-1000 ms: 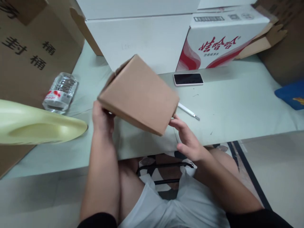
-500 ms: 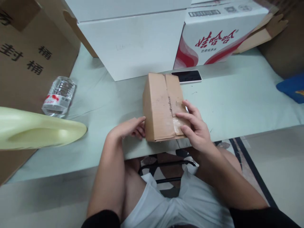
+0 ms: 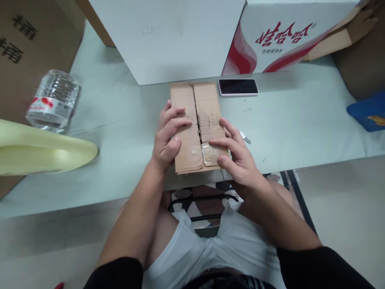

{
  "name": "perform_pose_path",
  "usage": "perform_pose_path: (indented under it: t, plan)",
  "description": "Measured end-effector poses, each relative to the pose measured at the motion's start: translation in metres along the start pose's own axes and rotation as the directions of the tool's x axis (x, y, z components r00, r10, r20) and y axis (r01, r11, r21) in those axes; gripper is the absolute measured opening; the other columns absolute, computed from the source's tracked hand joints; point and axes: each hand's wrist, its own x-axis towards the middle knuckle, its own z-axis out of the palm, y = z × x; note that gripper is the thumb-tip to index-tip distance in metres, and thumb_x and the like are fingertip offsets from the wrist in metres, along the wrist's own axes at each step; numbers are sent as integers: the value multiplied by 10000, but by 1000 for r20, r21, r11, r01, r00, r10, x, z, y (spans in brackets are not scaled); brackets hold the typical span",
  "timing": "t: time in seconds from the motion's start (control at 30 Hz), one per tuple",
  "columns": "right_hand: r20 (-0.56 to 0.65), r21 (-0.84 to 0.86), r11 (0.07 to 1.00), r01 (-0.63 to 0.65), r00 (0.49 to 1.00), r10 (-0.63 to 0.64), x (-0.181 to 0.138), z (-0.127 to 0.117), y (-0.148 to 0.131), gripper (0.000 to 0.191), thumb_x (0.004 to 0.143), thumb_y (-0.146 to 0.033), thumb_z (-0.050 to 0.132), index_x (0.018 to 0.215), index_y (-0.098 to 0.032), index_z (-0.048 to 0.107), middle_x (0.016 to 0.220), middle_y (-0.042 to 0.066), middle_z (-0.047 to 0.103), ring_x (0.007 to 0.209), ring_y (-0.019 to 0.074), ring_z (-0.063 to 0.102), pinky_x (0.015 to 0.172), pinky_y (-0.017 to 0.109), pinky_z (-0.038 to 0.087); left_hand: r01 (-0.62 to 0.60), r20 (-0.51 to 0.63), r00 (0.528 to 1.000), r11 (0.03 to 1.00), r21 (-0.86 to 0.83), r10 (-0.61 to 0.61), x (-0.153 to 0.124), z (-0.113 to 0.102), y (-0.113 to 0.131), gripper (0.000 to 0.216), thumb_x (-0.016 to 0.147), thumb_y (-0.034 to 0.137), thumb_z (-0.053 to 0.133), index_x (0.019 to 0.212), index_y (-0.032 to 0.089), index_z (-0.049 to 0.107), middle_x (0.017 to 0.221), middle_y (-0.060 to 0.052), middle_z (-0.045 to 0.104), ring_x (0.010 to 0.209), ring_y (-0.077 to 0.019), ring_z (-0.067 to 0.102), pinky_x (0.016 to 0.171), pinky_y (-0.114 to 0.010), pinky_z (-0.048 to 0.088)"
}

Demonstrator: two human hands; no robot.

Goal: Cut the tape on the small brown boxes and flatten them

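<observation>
A small brown cardboard box (image 3: 197, 124) lies on the table between my hands, its top flaps meeting at a torn, dark-edged seam. Clear tape (image 3: 209, 153) covers the near end of that seam. My left hand (image 3: 169, 134) grips the left side, with fingertips on the top flap. Around the right side is my right hand (image 3: 234, 150), its index finger on the top by the tape. Just beyond the right hand's knuckles a small silver and white object (image 3: 245, 137) shows, mostly hidden, so its kind is unclear.
Behind the box stand a large white carton (image 3: 180, 44) and a printed water carton (image 3: 270, 44). A phone (image 3: 238, 86) lies before them. To the left are a water bottle (image 3: 54, 100) and a pale yellow object (image 3: 48, 148); a blue item (image 3: 368, 112) sits at right.
My left hand has risen from the box's lower left side onto its top edge. The box now sits flatter and squarer. The view has shifted, and the small silver object has come into sight.
</observation>
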Motion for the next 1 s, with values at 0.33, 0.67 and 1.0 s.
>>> perform_pose_path:
  t: [0.33, 0.67, 1.0]
  plan:
    - [-194, -219, 970, -107, 979, 64, 16, -23, 43, 332, 967, -438, 551, 1212, -274, 704, 1293, 105, 707, 1237, 311, 644, 1048, 537, 539, 99, -82, 992, 995, -15, -100, -4, 8, 6, 582, 974, 733, 348, 1138, 302, 702, 1444, -62, 618, 1522, -372, 425, 1350, -615, 182]
    - [-294, -675, 555, -487, 866, 404, 21, -34, 76, 282, 883, -283, 572, 1064, -182, 763, 1005, 173, 682, 970, 352, 607, 905, 578, 489, 235, -119, 965, 972, 0, -233, 1, 12, 11, 707, 890, 871, 330, 1026, 296, 719, 1367, -69, 640, 1490, -379, 445, 1347, -603, 193]
    - [-657, -235, 971, 30, 732, -182, 25, -35, 33, 241, 1026, -487, 470, 1195, -321, 514, 1103, 57, 598, 656, 135, 546, 597, 330, 498, 281, -210, 943, 955, 93, -257, 0, 33, 32, 670, 958, 781, 274, 1115, 292, 704, 1389, -71, 644, 1433, -356, 513, 1326, -607, 248]
